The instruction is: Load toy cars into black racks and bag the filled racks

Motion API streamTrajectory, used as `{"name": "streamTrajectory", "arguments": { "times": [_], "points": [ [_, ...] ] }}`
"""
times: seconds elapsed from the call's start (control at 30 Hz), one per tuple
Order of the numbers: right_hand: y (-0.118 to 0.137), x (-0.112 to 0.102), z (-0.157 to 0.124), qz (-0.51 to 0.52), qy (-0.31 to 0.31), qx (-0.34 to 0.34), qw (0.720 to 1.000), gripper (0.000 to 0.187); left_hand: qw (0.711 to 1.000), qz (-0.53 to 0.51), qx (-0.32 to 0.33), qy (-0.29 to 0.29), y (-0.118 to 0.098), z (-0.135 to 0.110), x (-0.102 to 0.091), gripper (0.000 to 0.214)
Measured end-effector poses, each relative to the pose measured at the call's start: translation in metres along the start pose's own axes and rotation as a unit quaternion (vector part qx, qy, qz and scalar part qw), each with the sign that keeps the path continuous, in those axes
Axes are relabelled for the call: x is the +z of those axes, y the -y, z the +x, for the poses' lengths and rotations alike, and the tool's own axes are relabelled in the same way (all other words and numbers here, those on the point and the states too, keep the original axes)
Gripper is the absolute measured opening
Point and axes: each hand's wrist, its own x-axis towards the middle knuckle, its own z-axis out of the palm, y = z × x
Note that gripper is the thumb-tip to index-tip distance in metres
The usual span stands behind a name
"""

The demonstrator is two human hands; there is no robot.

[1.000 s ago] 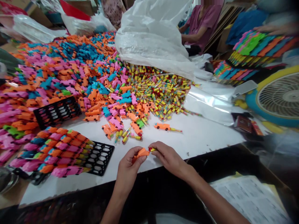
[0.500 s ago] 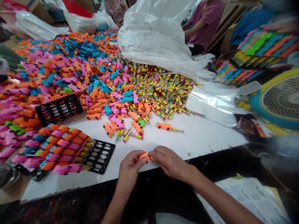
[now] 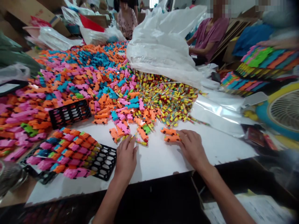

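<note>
Fingers of my right hand [image 3: 192, 147] are closed on the rear end of an orange toy car [image 3: 171, 138]. That car lies alongside a second orange toy car [image 3: 169, 132] on the white tabletop. My left hand [image 3: 126, 155] is open, its thumb apart, with the fingertips over a few small yellow-labelled tubes [image 3: 126, 137]; whether they touch is unclear. Just beyond it lie loose orange, pink and green cars [image 3: 142, 133]. Left of that hand, a black honeycomb tray [image 3: 106, 168] holds rows of colourful toy cars [image 3: 70, 149] standing at a slant.
A heap of toy cars [image 3: 77, 77] covers the left and back. Yellow-labelled tubes [image 3: 168, 96] spill from a white plastic bag [image 3: 161, 49]. Another black tray [image 3: 70, 113] leans on the heap. Clear sheets [image 3: 217, 112], a fan [image 3: 282, 109] and co-workers are beyond.
My hands have parted from the car they held together. The right has set an orange car beside the one lying there; the left has reached to the loose tubes. The view has tilted up.
</note>
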Motion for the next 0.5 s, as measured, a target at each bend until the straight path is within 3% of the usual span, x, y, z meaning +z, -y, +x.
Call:
{"name": "streamTrajectory", "arguments": {
  "times": [0.13,0.27,0.4,0.5],
  "points": [
    [0.049,0.029,0.031,0.066,0.059,-0.145,0.985,0.031,0.998,0.067,0.007,-0.015,0.011,0.008,0.006,0.03],
    [0.083,0.05,0.057,0.064,0.118,-0.241,0.961,0.023,0.985,0.167,-0.017,-0.043,0.008,0.034,-0.008,0.035],
    [0.089,0.054,0.057,0.061,0.105,-0.265,0.956,0.014,0.956,0.295,0.001,0.0,0.019,0.064,-0.025,0.042],
    [0.091,0.062,0.055,0.055,0.092,-0.245,0.964,0.015,0.949,0.307,0.06,0.028,0.048,0.077,-0.022,0.039]
  ]
}}
